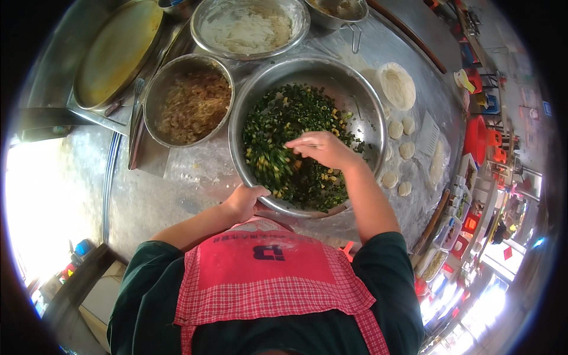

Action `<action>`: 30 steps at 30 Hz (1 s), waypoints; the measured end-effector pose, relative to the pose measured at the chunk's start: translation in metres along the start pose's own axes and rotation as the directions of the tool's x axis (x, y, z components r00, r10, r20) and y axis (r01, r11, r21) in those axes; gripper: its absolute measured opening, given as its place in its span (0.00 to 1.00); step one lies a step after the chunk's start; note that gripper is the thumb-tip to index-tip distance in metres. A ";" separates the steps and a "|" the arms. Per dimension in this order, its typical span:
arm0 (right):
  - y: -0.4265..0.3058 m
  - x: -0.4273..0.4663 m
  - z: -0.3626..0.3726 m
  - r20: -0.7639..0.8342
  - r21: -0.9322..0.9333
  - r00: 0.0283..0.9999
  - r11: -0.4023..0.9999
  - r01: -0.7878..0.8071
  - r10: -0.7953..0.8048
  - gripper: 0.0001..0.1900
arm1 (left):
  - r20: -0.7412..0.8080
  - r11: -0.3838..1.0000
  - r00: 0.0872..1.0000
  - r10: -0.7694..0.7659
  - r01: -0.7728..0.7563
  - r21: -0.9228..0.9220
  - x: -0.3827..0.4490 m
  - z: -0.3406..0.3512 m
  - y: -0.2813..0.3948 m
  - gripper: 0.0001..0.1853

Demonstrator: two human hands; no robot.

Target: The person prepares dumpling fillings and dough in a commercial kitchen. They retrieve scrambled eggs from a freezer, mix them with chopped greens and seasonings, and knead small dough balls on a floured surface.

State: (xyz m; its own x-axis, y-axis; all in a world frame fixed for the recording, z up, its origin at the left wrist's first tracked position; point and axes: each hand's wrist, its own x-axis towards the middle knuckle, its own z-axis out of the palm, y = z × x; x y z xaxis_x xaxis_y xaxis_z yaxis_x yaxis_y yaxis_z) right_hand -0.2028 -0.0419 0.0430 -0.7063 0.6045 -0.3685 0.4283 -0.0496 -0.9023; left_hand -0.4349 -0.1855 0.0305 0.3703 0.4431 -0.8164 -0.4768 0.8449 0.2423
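A large stainless steel bowl [377, 106] stands before me on the metal worktop. In it lies a mix of chopped greens [306, 104] with small yellow bits, perhaps egg. My left hand [245, 200] grips the bowl's near rim, thumb over the edge. Over the mix, inside the bowl, is my right hand [321, 148], its fingers pointing left and partly curled. Greens just left of those fingers are blurred by motion. Whether the right hand holds something thin, I cannot tell.
Left of the bowl stands a steel bowl of brown filling [195, 106]. Behind is a basin of flour or dough [248, 26]. Several dough pieces [406, 150] and a floury bowl [397, 86] sit at right. A round griddle [120, 53] occupies the far left.
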 end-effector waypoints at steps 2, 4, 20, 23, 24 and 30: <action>-0.001 -0.017 -0.026 -0.168 0.111 0.981 0.991 -0.076 0.094 0.14 | -0.015 0.999 1.000 -0.022 0.022 0.024 0.002 -0.002 -0.001 0.16; 0.017 -0.021 -0.044 -0.506 0.223 0.852 0.975 -0.018 0.131 0.14 | 0.029 0.999 0.999 -0.034 0.034 0.010 0.005 -0.005 -0.003 0.16; 0.041 -0.051 0.019 -0.770 0.112 0.587 0.959 -0.262 0.250 0.13 | 0.007 1.000 1.000 -0.007 0.007 -0.025 0.004 0.000 -0.004 0.16; 0.030 -0.058 0.039 -0.481 0.169 0.847 0.972 -0.162 0.225 0.14 | 0.010 0.999 1.000 -0.014 0.015 -0.049 0.012 -0.008 -0.009 0.16; 0.019 -0.064 0.032 -0.443 0.152 0.867 0.972 -0.180 0.230 0.14 | 0.015 1.000 1.000 -0.004 0.005 -0.027 0.010 -0.009 -0.009 0.16; 0.047 -0.097 -0.021 -0.731 -0.523 0.666 0.752 -0.403 -0.152 0.12 | -0.001 1.000 1.000 -0.006 0.006 0.017 0.001 0.002 -0.002 0.13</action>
State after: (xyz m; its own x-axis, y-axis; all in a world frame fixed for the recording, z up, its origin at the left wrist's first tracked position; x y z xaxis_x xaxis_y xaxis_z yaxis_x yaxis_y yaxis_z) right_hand -0.1017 -0.0861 0.0410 -0.1231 0.9909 0.0552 0.9008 0.1349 -0.4128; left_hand -0.4320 -0.1858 0.0306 0.3724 0.4377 -0.8184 -0.4607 0.8527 0.2464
